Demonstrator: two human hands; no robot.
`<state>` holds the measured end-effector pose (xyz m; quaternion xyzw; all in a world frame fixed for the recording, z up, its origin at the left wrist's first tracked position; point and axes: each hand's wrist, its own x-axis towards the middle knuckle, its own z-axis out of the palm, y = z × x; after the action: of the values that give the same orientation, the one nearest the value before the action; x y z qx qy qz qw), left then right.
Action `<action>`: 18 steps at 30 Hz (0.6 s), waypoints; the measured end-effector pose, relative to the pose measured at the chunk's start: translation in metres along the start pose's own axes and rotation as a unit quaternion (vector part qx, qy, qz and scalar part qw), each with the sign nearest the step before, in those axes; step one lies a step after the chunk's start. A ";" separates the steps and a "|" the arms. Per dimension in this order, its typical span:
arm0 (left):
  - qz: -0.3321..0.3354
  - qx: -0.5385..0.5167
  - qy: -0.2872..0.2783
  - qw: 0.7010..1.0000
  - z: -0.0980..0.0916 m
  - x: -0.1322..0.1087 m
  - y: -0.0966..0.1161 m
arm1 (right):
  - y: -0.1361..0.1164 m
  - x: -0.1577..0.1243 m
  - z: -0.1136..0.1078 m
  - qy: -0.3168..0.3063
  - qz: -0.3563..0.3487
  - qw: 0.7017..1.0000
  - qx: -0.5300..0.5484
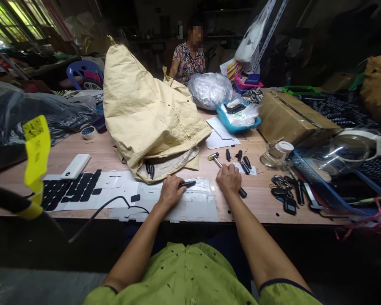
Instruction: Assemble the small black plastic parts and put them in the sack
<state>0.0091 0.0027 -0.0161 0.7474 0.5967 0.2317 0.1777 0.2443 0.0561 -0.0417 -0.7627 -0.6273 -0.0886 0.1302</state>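
Observation:
My left hand (170, 190) rests on a clear plastic sheet (195, 199) at the table's front edge, fingers pinched on a small black rod-shaped part (187, 184). My right hand (229, 178) is closed around the handle of a small hammer (214, 158); its metal head points away from me and the black handle end sticks out behind the hand. Several similar black parts (243, 162) lie just beyond the right hand, some on a slip of white paper.
A large tan sack (146, 110) lies open mid-table. A white sheet with black foam pieces (70, 190) and a white power bank (76, 166) sit left. Keys and black fobs (285, 192), a cardboard box (288, 116) and a blue tray (238, 118) lie right. A person (190, 57) sits opposite.

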 end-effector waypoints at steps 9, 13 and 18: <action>0.000 -0.046 -0.048 0.998 0.006 0.010 -0.005 | -0.001 0.000 -0.002 -0.003 0.000 1.000 0.018; -0.006 -0.054 -0.049 0.997 0.007 0.012 -0.005 | 0.003 0.002 -0.007 -0.032 -0.006 0.998 0.046; -0.009 -0.067 -0.046 0.997 0.010 0.013 -0.005 | 0.005 -0.032 -0.021 -0.008 0.007 0.982 0.189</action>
<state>0.0126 0.0165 -0.0254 0.7380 0.5780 0.2352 0.2567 0.2437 0.0187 -0.0319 -0.7297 -0.6280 0.0386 0.2677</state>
